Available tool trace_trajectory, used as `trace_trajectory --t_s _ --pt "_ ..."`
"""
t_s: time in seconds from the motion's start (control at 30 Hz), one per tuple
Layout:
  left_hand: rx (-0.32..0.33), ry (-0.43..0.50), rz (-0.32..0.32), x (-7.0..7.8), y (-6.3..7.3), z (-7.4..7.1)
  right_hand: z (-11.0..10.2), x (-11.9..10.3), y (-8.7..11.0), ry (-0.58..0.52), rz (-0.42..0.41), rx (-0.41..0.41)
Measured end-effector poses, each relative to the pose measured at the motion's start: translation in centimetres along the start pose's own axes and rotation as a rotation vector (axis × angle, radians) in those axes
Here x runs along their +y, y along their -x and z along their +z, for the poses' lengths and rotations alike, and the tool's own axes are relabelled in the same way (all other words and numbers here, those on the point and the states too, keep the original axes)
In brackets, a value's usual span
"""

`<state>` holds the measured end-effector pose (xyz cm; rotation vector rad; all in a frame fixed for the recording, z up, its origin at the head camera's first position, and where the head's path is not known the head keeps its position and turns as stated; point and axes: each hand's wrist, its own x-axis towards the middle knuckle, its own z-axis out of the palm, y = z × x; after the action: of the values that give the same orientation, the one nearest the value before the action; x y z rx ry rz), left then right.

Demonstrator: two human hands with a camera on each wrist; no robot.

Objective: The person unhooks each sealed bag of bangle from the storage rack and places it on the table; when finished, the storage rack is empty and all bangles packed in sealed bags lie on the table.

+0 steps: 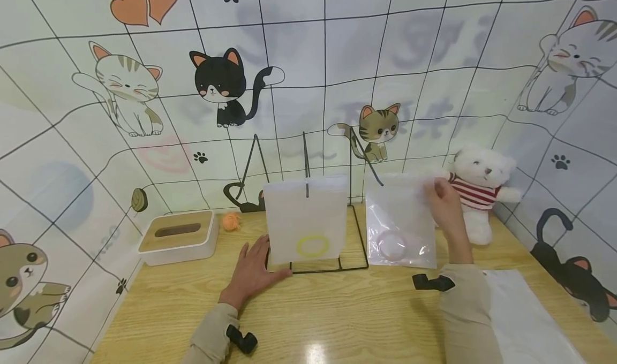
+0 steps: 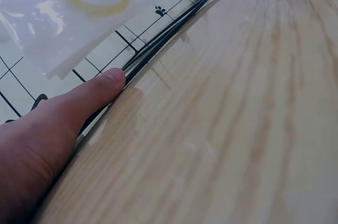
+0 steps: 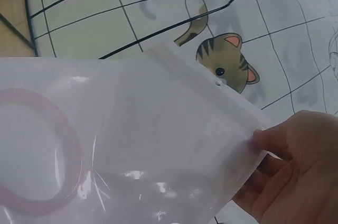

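Translucent bag (image 1: 402, 214) with a pink ring (image 3: 72, 155) inside is right of centre in the head view, its upper right corner pinched between thumb and fingers of the right hand (image 1: 447, 207), while the left hand (image 1: 250, 273), fingers spread, touches the black wire rack (image 1: 351, 176) at lower left of centre.

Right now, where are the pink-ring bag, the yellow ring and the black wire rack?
Pink-ring bag (image 1: 402, 218): head view, middle of its front face.
Yellow ring (image 2: 99, 9): left wrist view, lower band.
Black wire rack (image 1: 328, 270): head view, front bar of its base.
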<state>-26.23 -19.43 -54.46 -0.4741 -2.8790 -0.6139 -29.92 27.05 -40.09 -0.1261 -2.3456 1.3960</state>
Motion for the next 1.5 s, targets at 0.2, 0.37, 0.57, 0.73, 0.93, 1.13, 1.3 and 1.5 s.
trace_trajectory --t_s 0.2,0.37,0.57,0.73,0.93,1.13,1.3,1.5 --pt "-0.017 0.001 0.000 0.1 0.0 -0.2 1.0 1.0 -0.1 0.065 -0.057 -0.016" --pt "-0.015 0.016 0.005 0.2 0.1 -0.4 1.7 2.1 -0.3 0.121 -0.088 -0.039" --pt "0.011 0.015 0.030 0.0 0.1 -0.5 2.3 3.3 -0.5 0.184 -0.066 -0.062" --pt "-0.011 0.016 0.019 -0.1 0.2 -0.5 2.7 3.6 -0.3 0.236 0.011 -0.080" --pt "-0.041 0.001 -0.007 -0.2 0.4 -0.7 3.4 3.8 -0.4 0.299 0.041 -0.101" --pt "-0.037 0.023 -0.013 0.0 0.3 -0.1 4.2 4.4 -1.4 0.362 0.009 -0.137" --pt "0.005 0.033 -0.003 0.1 0.1 0.0 5.0 5.1 -3.7 0.439 -0.026 -0.219" --pt "0.016 0.049 0.019 0.2 -0.1 -0.1 5.4 6.4 -4.9 0.538 -0.022 -0.304"
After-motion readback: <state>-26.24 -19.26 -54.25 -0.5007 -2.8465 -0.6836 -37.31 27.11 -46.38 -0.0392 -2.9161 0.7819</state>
